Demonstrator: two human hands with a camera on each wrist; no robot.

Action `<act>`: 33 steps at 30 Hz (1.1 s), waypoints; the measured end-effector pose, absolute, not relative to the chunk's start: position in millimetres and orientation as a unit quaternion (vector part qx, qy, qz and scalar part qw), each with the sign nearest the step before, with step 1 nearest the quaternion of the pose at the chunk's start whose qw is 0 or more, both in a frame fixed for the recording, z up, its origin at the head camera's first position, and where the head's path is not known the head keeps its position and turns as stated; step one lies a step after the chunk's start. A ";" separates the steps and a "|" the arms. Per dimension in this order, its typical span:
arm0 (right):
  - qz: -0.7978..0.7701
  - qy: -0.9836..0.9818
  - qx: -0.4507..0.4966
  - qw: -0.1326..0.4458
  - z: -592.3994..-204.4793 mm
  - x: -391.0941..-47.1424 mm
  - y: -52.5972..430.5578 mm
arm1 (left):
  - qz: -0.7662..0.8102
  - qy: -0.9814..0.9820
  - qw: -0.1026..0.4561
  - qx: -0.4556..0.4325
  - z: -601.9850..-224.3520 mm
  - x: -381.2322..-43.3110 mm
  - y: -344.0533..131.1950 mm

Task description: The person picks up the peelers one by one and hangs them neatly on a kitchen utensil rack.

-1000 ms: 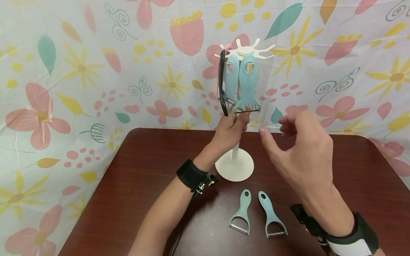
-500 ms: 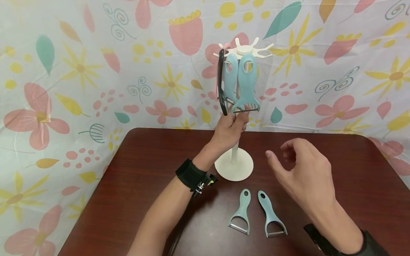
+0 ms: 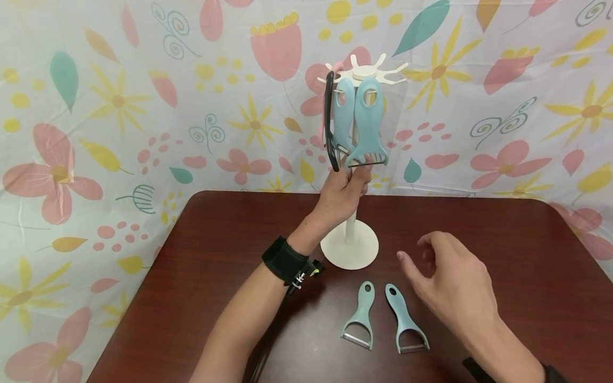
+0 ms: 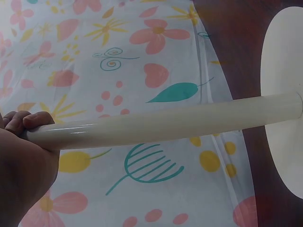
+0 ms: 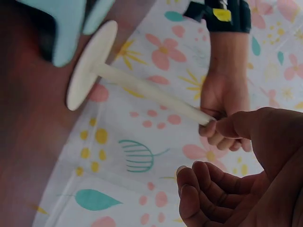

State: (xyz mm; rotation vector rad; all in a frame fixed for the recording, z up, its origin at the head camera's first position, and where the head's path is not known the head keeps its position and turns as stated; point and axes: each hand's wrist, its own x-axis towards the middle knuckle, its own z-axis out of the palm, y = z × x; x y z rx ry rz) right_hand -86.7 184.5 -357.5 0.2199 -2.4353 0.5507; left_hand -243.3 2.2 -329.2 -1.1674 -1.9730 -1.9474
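My left hand grips the upper post of a white rotating-style stand, whose round base rests on the table. In the left wrist view the fingers wrap round the white post. Two light blue peelers hang from the stand's arms, blades down, beside a black utensil seen edge-on. Two more peelers lie on the table before the base: a pale green peeler and a blue-green peeler. My right hand hovers just right of them, fingers loosely bent, holding nothing.
A pink item hangs behind the black utensil, mostly hidden. Several arms of the white hook ring reach out to the right and back. Behind the dark wooden table hangs a flower-print cloth.
My right hand has come down from beside the hanging peelers toward the peelers on the table. My left hand has kept its grip on the post.
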 end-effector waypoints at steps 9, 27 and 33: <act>0.196 -0.935 0.085 0.283 -378.8 -75.7 189.4 | -0.649 -0.651 0.063 -0.389 -328.3 -243.7 3.5; 0.154 -0.980 0.038 0.116 -405.4 -57.6 188.5 | -0.651 -0.646 0.068 -0.394 -308.6 -222.4 -2.0; 0.148 -0.985 0.033 0.082 -409.6 -54.2 186.8 | -0.651 -0.646 0.068 -0.392 -309.7 -223.1 -1.9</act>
